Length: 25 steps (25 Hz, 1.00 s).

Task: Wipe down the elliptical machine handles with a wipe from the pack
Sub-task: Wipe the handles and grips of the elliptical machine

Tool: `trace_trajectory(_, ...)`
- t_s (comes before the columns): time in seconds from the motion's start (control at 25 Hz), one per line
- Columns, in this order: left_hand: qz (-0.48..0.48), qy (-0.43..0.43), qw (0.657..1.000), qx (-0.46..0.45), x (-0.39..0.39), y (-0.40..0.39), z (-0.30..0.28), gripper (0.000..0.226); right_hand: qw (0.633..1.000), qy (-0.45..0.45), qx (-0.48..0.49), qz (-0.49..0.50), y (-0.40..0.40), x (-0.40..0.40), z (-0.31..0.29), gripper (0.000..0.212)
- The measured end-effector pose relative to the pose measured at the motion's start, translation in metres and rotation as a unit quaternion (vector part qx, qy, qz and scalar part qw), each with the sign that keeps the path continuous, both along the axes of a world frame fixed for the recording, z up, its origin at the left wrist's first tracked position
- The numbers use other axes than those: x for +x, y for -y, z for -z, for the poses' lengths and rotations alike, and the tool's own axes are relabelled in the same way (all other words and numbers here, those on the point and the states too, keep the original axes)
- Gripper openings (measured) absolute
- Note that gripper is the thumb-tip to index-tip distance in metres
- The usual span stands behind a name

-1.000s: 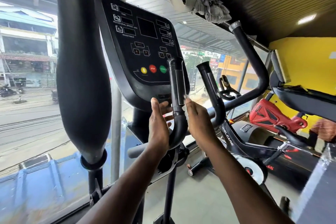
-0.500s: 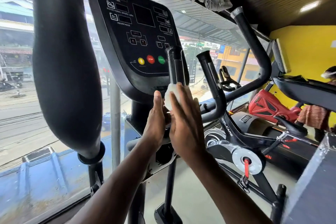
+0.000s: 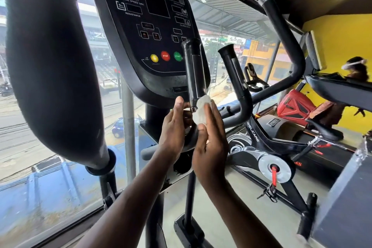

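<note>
Wipe [image 3: 201,111]: white, bunched, pressed against the lower end of the short upright handle [image 3: 194,72], just under the console [image 3: 149,32]. Right hand [image 3: 210,141] holds it there with fingers straight and close together, flat against the wad; thumb side not clearly seen. Left hand [image 3: 174,127] on the opposite side of the same handle, fingers nearly straight, thumb up beside the metal end of the grip; cannot tell whether it touches the wipe. Handle clamped between the two palms. Second short handle [image 3: 234,78] stands just right, a gap between them. Long padded arm [image 3: 54,62] fills the left, well apart from both hands. Window glass [image 3: 30,167] behind; exercise bike [image 3: 271,147] to the right.
</note>
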State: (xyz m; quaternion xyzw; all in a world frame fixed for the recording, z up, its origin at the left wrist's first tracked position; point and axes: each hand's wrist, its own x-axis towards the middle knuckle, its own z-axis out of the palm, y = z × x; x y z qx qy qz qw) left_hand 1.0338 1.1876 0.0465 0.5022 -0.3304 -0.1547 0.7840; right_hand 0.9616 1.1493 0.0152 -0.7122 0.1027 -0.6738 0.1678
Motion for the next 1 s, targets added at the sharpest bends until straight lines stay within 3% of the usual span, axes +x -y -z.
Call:
trace_trajectory(0.16, 0.006, -0.013, 0.999, -0.03, -0.001, -0.001, -0.001, 0.048, 0.999, -0.002, -0.033, -0.02, -0.006, -0.014, 0.033, 0.033)
trace_trajectory(0.36, -0.023, -0.018, 0.999, -0.041, -0.007, -0.003, -0.002, 0.044, 0.999, 0.023, -0.033, 0.017, 0.017, -0.018, -0.009, 0.023)
trace_trajectory(0.56, -0.087, -0.001, 0.991, -0.101, -0.02, -0.016, 0.018, 0.032, 0.989, -0.06, -0.139, -0.004, 0.004, -0.03, 0.029, 0.02)
trace_trajectory(0.72, -0.115, 0.105, 0.982, -0.107, -0.036, -0.019, 0.04, 0.024, 1.0, 0.008, -0.017, -0.011, 0.007, -0.024, 0.004, 0.013)
trace_trajectory(0.84, -0.12, 0.152, 0.98, -0.051, -0.031, -0.013, 0.044, 0.013, 0.999, -0.009, -0.023, -0.037, 0.002, -0.028, 0.006, 0.02)
trace_trajectory(0.92, -0.104, 0.135, 0.984, -0.054, -0.026, -0.013, 0.043, 0.012, 0.988, -0.014, 0.025, -0.149, 0.005, -0.042, 0.002, 0.029)
trace_trajectory(1.0, -0.124, 0.1, 0.984, -0.079, -0.021, -0.013, 0.041, 0.008, 0.965, 0.041, 0.123, -0.228, 0.018, -0.049, -0.012, 0.024)
